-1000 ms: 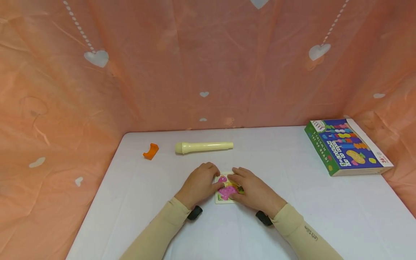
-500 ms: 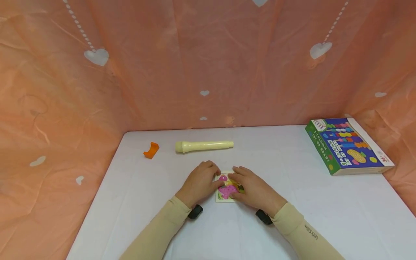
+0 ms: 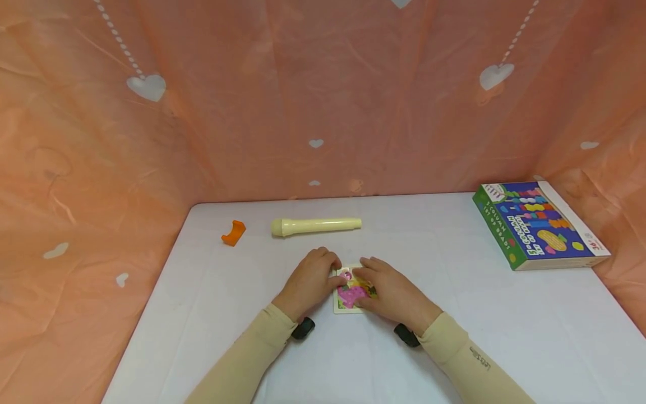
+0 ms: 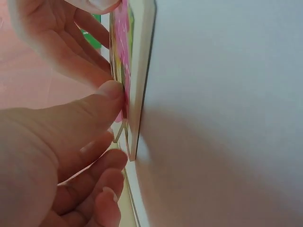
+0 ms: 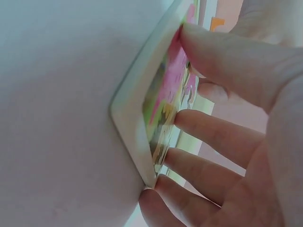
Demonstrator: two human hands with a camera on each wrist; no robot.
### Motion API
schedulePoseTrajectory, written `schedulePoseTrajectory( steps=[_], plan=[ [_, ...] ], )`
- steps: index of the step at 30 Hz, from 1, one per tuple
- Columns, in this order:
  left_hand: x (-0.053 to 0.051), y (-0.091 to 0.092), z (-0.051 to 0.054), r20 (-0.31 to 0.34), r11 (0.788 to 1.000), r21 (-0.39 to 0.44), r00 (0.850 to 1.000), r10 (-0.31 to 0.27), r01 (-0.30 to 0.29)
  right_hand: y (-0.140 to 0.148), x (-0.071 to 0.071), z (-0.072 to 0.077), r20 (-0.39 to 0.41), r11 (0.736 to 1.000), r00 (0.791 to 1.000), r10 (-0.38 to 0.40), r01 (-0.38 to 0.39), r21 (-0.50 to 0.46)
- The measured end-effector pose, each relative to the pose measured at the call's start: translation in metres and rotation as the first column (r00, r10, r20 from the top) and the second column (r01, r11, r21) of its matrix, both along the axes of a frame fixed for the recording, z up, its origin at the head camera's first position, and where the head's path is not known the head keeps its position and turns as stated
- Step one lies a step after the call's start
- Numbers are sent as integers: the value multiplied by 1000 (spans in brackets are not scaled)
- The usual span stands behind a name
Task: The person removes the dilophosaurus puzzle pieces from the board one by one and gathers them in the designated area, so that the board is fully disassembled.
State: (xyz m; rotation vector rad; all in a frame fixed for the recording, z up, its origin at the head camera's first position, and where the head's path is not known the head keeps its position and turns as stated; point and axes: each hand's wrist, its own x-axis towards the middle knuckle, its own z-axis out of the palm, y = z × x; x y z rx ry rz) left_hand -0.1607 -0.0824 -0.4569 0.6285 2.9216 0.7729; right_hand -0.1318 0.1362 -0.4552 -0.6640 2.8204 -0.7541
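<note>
Lying flat on the white table (image 3: 353,365) in the head view, a small picture board (image 3: 348,298) is sitting between the left hand (image 3: 309,280) and right hand (image 3: 401,294), both touching it. A yellow microphone-shaped toy (image 3: 317,226) is lying beyond, orange piece (image 3: 234,233) left of it, box (image 3: 542,227) far right.

Left wrist: left thumb (image 4: 111,92) is pressing the board's face, fingers (image 4: 111,189) are curling by a raised thin sliver (image 4: 117,136); can't tell if they're pinching it.

Right wrist: right hand is clasping nothing, its spread fingertips (image 5: 182,117) touching the board. Probably light, stiff, slightly slick; pale rim (image 5: 132,101) is looking safest to hold, thin sliver likely fragile.
</note>
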Motion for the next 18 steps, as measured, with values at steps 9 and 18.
schedulePoseTrajectory(
  steps=[9,18],
  plan=[
    [-2,-2,1,88,991,123,995,41,-51,0,-1,-2,5,1000,1000,-7,7,-1],
    [-7,-5,-3,114,963,258,992,47,-76,-1,0,-1,37,1000,999,-26,26,6]
  ],
)
